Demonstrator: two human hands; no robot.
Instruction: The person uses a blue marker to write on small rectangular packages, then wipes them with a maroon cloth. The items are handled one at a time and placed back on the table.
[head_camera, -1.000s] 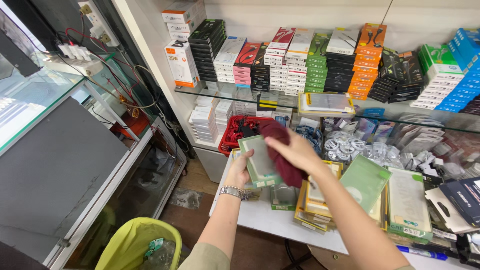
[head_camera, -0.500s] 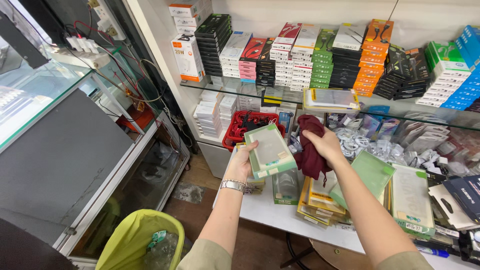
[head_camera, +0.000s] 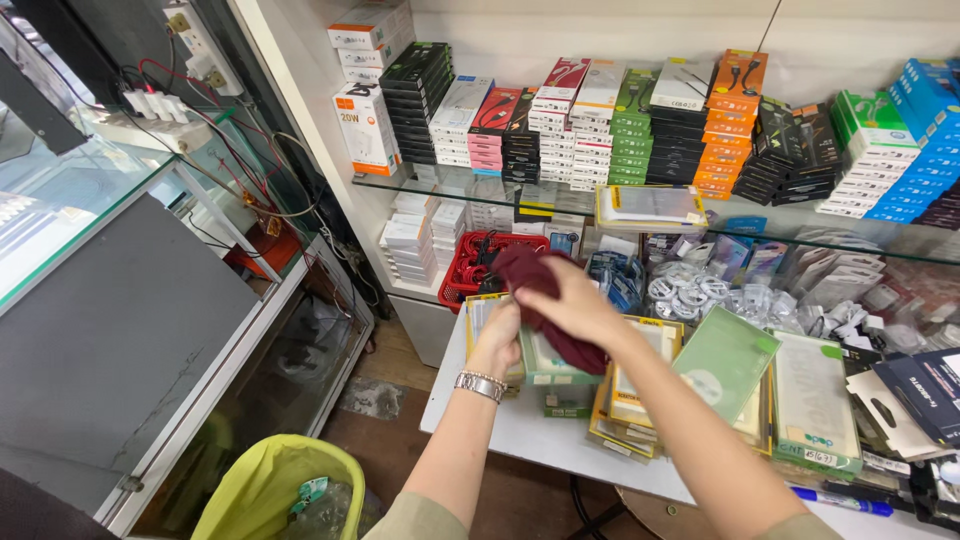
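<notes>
Left hand: the left hand (head_camera: 497, 335), with a metal watch (head_camera: 480, 384) on its wrist, has its fingers clamped around the edge of a flat green-and-white package (head_camera: 545, 358), holding it above the white table (head_camera: 520, 440).
Right hand: the right hand (head_camera: 578, 303) grips a dark red cloth (head_camera: 545, 300), fingers closed on it, and presses the cloth down onto the face of the package.
Cloth: bunched up, part of it rising above the 2 hands, part trailing under the right palm over the package.
Package: held at the near left end of the table, just above a stack of similar flat packages (head_camera: 630, 400) with yellow and green borders.
Beside the stack: a tilted green package (head_camera: 725, 360) leans to the right of the right forearm, with more white and green ones (head_camera: 815, 400) past it.
Behind the hands: a red basket (head_camera: 465, 275) stands on the table's far left corner, and bagged white cables (head_camera: 690, 290) lie in a heap to its right.
Glass shelf: a glass shelf (head_camera: 450, 190) above carries rows of stacked small boxes (head_camera: 600, 120) in white, black, pink, green, orange and blue.
Floor side: a bin lined with a yellow-green bag (head_camera: 275, 490) stands at lower left, near a glass display counter (head_camera: 90, 210).
Table front: a blue pen (head_camera: 840, 500) lies near the table's front edge at right.
</notes>
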